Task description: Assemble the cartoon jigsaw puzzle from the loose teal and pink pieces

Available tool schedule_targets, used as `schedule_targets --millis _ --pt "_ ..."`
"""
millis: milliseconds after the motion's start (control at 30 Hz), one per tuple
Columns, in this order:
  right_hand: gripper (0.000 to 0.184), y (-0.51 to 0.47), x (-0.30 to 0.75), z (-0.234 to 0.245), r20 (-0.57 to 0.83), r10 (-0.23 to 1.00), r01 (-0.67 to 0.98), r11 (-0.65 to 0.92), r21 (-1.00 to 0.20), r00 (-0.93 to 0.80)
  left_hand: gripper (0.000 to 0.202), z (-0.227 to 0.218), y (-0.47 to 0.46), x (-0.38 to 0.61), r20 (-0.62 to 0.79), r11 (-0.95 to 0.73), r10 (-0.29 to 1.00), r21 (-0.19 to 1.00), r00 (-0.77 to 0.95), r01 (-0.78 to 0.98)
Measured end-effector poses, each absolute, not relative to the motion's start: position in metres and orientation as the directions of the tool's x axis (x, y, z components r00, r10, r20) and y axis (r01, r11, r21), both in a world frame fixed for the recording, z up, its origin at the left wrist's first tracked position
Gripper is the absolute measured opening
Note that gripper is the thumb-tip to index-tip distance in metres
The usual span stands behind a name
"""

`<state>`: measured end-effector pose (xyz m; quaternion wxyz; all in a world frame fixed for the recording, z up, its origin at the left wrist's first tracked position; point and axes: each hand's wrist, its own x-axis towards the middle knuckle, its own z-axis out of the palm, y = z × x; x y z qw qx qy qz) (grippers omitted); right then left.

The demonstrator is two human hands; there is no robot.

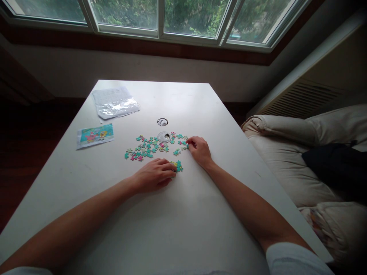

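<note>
A small joined patch of jigsaw puzzle (179, 166), yellow and teal, lies on the white table. My left hand (155, 173) has its fingers curled over the left side of this patch and hides part of it. To the right, my right hand (199, 150) is closed, thumb and index finger pinching at a teal puzzle piece (187, 146) on the right edge of the loose pieces. Teal, green and pink puzzle pieces (147, 146) are scattered beyond my left hand. Fingertips partly cover what each hand touches.
The white table (177, 229) has a round metallic grommet (164, 137) among the pieces and a round hole (162, 122) behind it. A colourful cartoon picture card (96, 135) and a clear plastic bag (116, 103) lie on the left. A beige sofa (281, 152) stands right.
</note>
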<state>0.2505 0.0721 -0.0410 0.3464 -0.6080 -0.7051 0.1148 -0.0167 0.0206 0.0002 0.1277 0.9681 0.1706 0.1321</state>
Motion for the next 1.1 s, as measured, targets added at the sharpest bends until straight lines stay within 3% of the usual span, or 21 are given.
schedule_targets --millis 433,533,633,800,1100 --pt "0.018 0.072 0.251 -0.041 0.353 0.935 0.775 0.238 -0.585 -0.02 0.024 -0.001 0.022 -0.019 0.23 -0.916 0.362 0.268 0.903 0.299" --pt "0.018 0.073 0.251 -0.041 0.349 0.937 0.777 0.233 -0.584 -0.018 0.024 0.004 0.029 -0.027 0.294 -0.885 0.457 0.245 0.839 0.396" --pt "0.018 0.073 0.251 -0.041 0.34 0.94 0.776 0.229 -0.587 -0.02 0.025 0.016 0.043 -0.044 0.294 -0.756 0.652 0.194 0.698 0.625" --pt "0.019 0.074 0.251 -0.04 0.351 0.936 0.767 0.245 -0.593 -0.027 0.029 0.04 0.068 -0.083 0.134 -0.434 0.896 0.062 0.423 0.899" --pt "0.019 0.072 0.251 -0.038 0.349 0.937 0.768 0.246 -0.591 -0.031 0.027 0.039 0.087 -0.122 -0.186 -0.272 0.942 0.057 0.278 0.96"
